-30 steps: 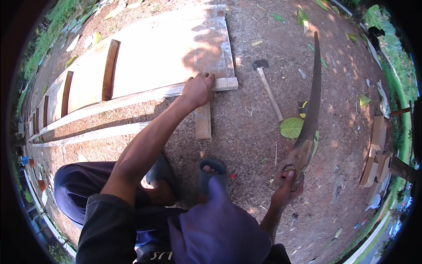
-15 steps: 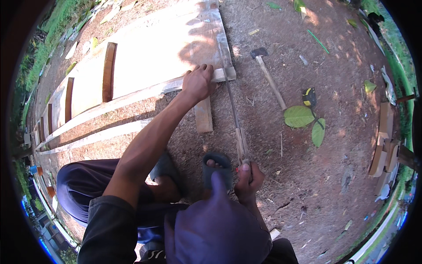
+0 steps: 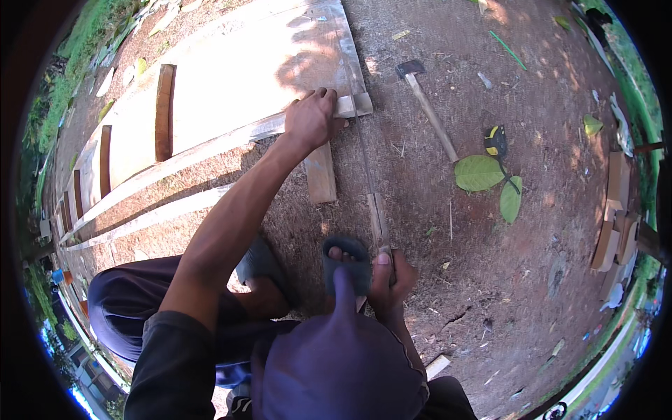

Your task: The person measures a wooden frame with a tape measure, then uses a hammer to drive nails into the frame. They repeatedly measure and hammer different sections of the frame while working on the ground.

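Wooden strip pinned under my left hand.
Right hand, at 6 o'clock, fist closed around saw.

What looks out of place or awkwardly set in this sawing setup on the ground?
Nothing looks damaged or spilled. The left hand presses the long plank close beside the saw held by the right hand, which looks tight. A hammer and tape measure lie loose on the dirt.
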